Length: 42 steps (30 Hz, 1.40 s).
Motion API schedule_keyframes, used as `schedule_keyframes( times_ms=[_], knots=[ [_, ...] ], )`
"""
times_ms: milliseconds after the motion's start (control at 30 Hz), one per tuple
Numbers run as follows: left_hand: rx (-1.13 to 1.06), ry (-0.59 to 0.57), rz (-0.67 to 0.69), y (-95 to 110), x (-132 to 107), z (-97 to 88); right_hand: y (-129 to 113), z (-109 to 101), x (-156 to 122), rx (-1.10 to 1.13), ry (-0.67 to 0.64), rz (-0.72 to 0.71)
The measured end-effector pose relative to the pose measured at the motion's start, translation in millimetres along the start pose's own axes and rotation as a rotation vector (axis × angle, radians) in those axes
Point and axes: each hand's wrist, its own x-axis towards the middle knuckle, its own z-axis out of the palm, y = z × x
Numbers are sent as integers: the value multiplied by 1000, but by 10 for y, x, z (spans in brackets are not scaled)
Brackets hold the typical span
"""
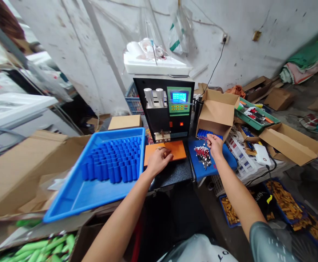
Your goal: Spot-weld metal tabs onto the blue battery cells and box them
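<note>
R hand [215,144] pinches thin wire [205,142] nr wire pile [203,156]; L hand [159,160] over orange board [177,148], grip unclear.

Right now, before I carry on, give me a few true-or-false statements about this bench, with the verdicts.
1. The left hand is at the orange block. True.
2. The screen on the black machine is dark. False: it is lit.
3. The blue tray holds blue cylinders. True.
4. The right hand is over that tray. False: it is beside the pile of red and black leads.
5. A red light glows on the machine's front. True.
</note>
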Motion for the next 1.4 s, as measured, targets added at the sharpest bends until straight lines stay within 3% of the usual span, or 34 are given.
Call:
schedule_keyframes(
  times_ms=[133,233,367,467,567,667,833,900,1000,1233,1333,1400],
  knots=[
    [-118,65,12,62,-56,-15,1,174,-177,-10,-16,65],
    [-169,136,203,263,-179,-45,60,378,-366,-8,-52,132],
    [36,208,440,559,-326,-54,144,668,-607,22,-126,176],
    [185,271,472,613,-372,-35,176,839,-741,33,-167,198],
    [173,305,425,551,-411,-30,196,947,-825,55,-184,225],
    [27,304,346,494,-473,-37,219,994,-872,83,-197,245],
    [-534,334,0,484,-571,-84,271,998,-951,120,-222,274],
    [-725,294,-126,478,-589,-144,294,998,-998,101,-311,291],
    [-863,229,-211,452,-612,-264,324,1012,-1075,48,-501,318],
    [-994,208,-292,404,-765,-360,330,1090,-1191,-81,-725,249],
    [-887,201,-279,349,-850,-435,334,1123,-1222,-142,-722,197],
    [-701,257,-246,229,-903,-582,363,1126,-1232,-145,-685,178]
  ],
)
